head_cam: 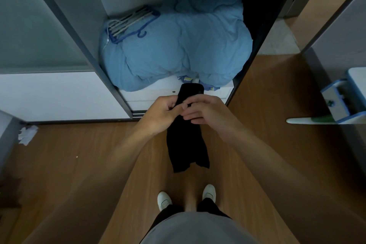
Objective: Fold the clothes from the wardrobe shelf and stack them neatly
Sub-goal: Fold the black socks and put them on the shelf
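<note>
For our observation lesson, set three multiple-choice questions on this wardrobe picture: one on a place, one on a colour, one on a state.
1. Where do the hangers lie? A on the floor; B on the blue quilt; C on the upper shelf.
2. What colour is the held garment? A black; B white; C red.
3. How is the garment? A lying on the floor; B hanging from both hands; C stacked on a shelf.
Answers: 1 B, they rest on the quilt's upper left. 2 A, it is plainly black. 3 B, the left hand and right hand grip its upper part while the rest hangs free.
</note>
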